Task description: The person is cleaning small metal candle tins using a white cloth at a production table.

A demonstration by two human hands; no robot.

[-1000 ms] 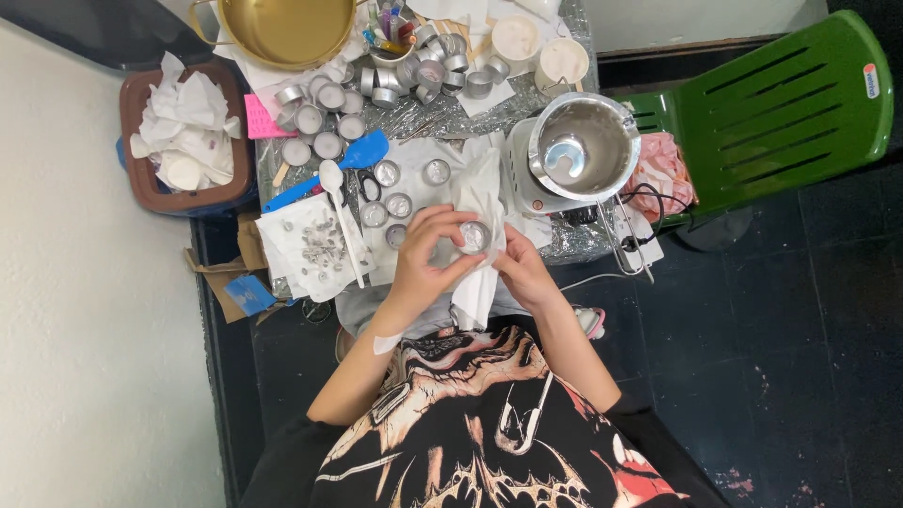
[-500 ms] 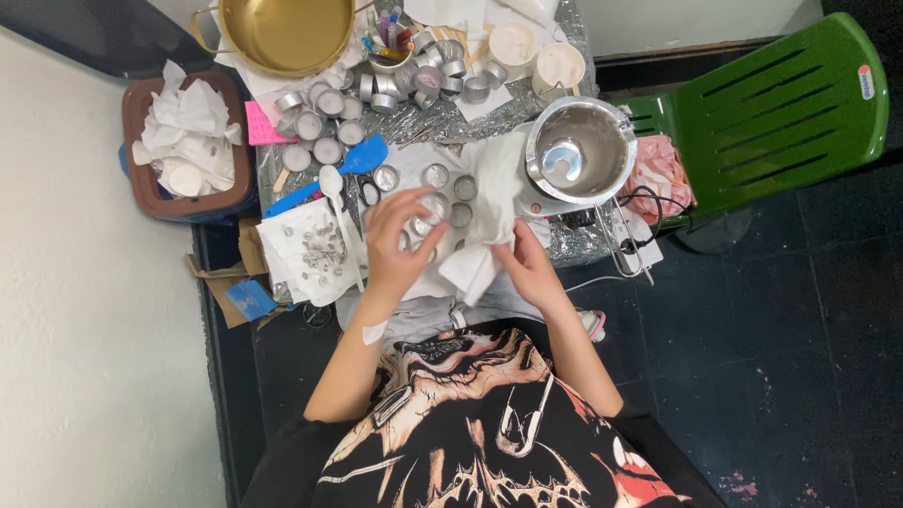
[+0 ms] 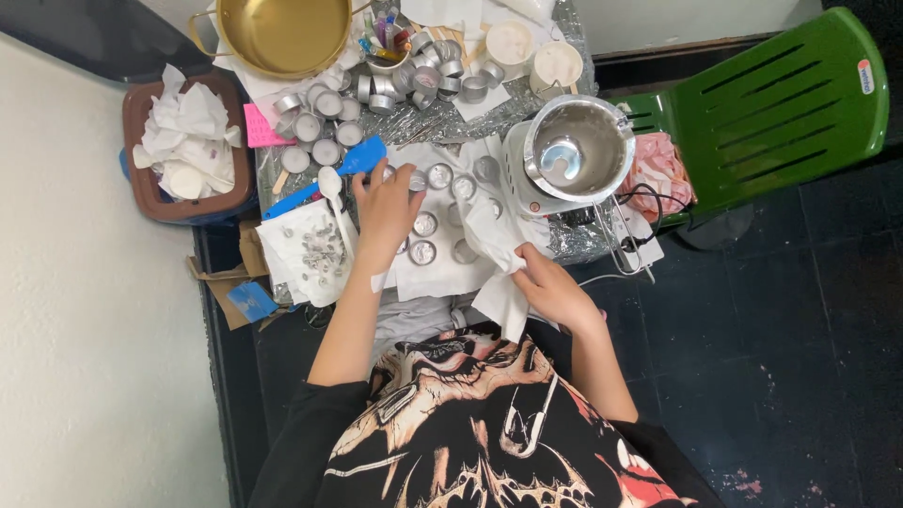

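Observation:
My left hand (image 3: 386, 212) reaches forward over the white paper sheet (image 3: 442, 277), and its fingertips close on a small round metal tin (image 3: 417, 181) at the end of a row of similar tins (image 3: 451, 183). More small tins (image 3: 423, 251) sit on the paper just right of that hand. Nearer my body, my right hand (image 3: 550, 290) grips a crumpled white paper towel (image 3: 497, 246) that hangs over the table's front edge.
A steel pot on a heater (image 3: 578, 150) stands at the right, a gold bowl (image 3: 282, 33) at the back. Beside my left hand lie a blue spatula (image 3: 353, 160) and a paper with small metal bits (image 3: 310, 249). A brown bin of tissues (image 3: 183, 141) is left, a green chair (image 3: 771, 103) right.
My hands were together at the table's middle around a tin and the towel. The left hand has since moved forward and left to the row of tins; the right drew back with the towel.

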